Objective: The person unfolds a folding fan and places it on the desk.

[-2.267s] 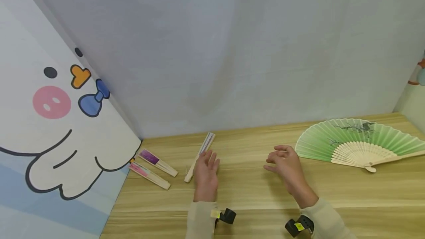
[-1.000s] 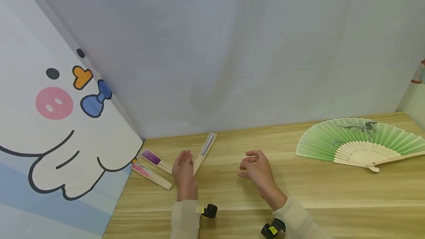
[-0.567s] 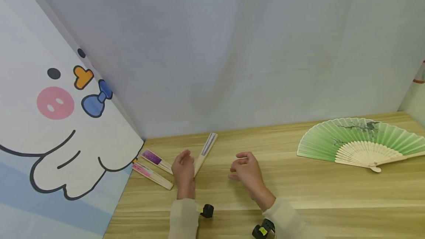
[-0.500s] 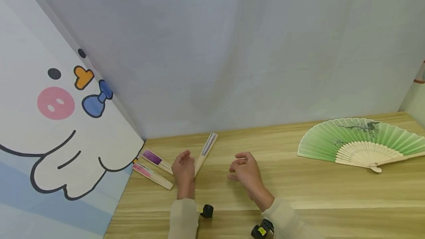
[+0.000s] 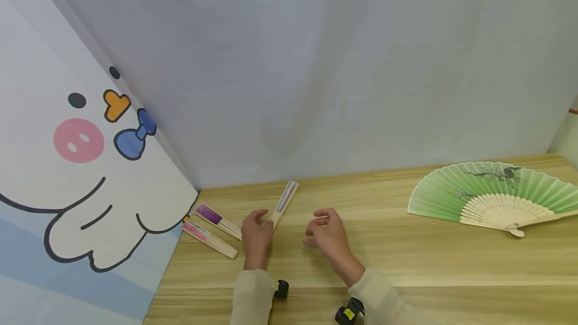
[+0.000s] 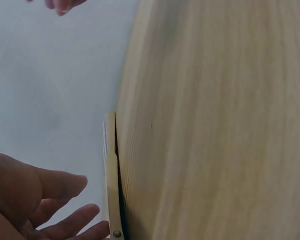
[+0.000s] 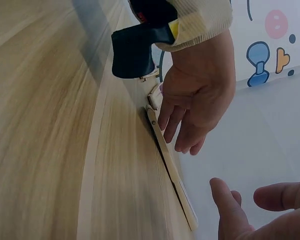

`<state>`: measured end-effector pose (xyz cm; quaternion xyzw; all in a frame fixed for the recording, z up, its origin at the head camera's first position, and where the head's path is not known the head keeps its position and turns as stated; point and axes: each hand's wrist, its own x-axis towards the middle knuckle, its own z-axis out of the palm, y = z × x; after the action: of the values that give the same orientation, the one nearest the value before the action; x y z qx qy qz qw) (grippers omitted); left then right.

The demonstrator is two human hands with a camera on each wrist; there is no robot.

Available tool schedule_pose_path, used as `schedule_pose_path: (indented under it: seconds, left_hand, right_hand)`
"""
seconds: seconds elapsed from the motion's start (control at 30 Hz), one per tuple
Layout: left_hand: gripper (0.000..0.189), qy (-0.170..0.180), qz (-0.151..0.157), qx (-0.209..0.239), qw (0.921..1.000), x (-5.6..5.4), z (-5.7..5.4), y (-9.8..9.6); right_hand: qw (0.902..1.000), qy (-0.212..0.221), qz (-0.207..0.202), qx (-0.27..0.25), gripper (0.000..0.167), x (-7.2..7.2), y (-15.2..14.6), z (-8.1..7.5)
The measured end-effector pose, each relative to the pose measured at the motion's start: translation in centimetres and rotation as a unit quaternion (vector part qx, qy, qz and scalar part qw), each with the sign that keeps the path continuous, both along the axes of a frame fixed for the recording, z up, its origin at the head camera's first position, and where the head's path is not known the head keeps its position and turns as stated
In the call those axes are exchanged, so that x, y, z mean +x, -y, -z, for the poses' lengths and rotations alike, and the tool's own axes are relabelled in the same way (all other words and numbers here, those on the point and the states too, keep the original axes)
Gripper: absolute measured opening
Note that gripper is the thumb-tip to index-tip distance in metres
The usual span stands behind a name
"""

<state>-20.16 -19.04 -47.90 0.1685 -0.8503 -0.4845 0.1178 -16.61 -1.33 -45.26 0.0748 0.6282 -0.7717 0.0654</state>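
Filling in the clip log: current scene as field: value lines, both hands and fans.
left hand: fingers relaxed, at near end of closed pale wooden fan with greyish print; contact unclear
right hand: fingers loosely bent, holding nothing
left side: closed wooden fan with purple print, closed wooden fan with pink print
right side: open green pleated fan with pale wooden ribs
surface: wood-grain table

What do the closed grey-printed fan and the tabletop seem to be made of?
Closed grey-printed folding fan: probably bamboo or wood, from its pale, smooth outer stick; its rivet looks metallic, grey and shiny. Tabletop: wood or wood-look laminate, from its streaky grain; finish fairly matte.
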Motion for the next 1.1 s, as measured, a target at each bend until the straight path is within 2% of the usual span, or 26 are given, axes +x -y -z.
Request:
schedule_pose_path:
  seconds: [0.17,0.33,0.57,0.87,1.1]
  left_hand:
    - [0.033,0.002,0.018,-0.055,0.9983,0.0,0.0,-0.2]
    - [0.034,-0.021,0.039,-0.092,0.9948,0.1,0.2,-0.6]
    - [0.044,-0.042,0.038,-0.12,0.9912,-0.1,0.7,-0.9]
    - [0.051,-0.022,0.048,-0.093,0.9943,-0.1,0.5,-0.7]
    - [0.053,-0.008,0.054,-0.099,0.9936,-0.1,0.2,-0.5]
  right_hand:
    - [1.0,-0.001,-0.003,0.001,0.04,-0.2,0.5,0.1]
    - [1.0,-0.001,-0.001,0.004,0.041,-0.4,1.0,0.2]
    - [1.0,0.005,0.001,0.002,0.04,-0.6,1.5,0.5]
    - [0.9999,0.012,-0.002,0.005,0.042,-0.7,1.9,0.6]
    - [0.9999,0.014,0.0,0.008,0.042,-1.0,2.2,0.7]
